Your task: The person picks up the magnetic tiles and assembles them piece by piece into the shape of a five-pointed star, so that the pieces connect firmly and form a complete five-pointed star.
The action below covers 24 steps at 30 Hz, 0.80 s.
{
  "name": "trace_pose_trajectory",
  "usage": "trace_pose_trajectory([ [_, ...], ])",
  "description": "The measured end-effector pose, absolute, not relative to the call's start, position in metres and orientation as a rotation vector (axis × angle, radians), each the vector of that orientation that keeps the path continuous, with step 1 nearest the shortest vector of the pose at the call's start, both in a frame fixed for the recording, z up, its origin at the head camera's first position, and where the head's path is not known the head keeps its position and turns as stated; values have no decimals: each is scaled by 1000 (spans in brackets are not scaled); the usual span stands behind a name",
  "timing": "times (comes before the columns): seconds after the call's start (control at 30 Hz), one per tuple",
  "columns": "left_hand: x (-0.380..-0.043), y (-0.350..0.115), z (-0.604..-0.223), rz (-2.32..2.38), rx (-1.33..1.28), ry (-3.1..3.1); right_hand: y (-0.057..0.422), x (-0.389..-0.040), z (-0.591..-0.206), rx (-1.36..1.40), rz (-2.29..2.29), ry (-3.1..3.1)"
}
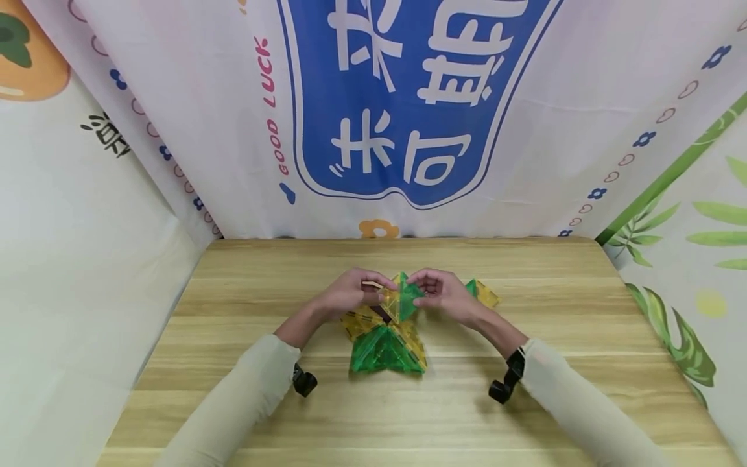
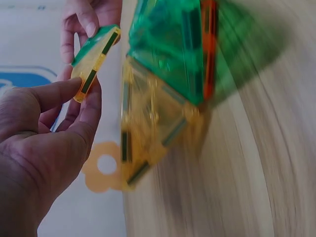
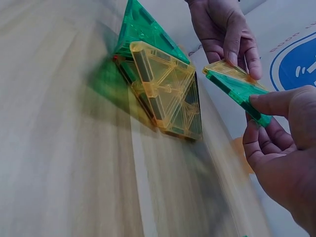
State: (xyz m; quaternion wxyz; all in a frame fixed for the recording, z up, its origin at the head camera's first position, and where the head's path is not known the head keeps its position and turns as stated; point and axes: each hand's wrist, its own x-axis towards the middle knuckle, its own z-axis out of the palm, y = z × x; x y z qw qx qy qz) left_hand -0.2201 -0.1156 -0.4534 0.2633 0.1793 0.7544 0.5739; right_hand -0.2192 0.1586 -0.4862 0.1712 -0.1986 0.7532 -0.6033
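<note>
My left hand pinches a yellow translucent triangular magnetic tile between thumb and fingers. Edge to edge with it is a green triangular magnetic tile, which my right hand pinches from the other side. The joined pair is held up above the table, just behind a built shape of similar tiles. That shape has green tiles at the front and yellow tiles at the sides. An orange-red tile edge shows at its base in the left wrist view.
Beyond my right hand lie another green tile and a yellow tile on the wooden table. A printed cloth hangs along the table's back edge. Each wrist wears a small black camera.
</note>
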Motion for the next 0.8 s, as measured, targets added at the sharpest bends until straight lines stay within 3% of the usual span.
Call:
trace_pose_trajectory([
  [0.5,-245,-141,-477,1641,264,1899,130,-242,-509,-502,-1796,1966],
  [0.8,-253,-138,-492,1535,356,2030,128,-245,-518,-555,-1736,2032],
])
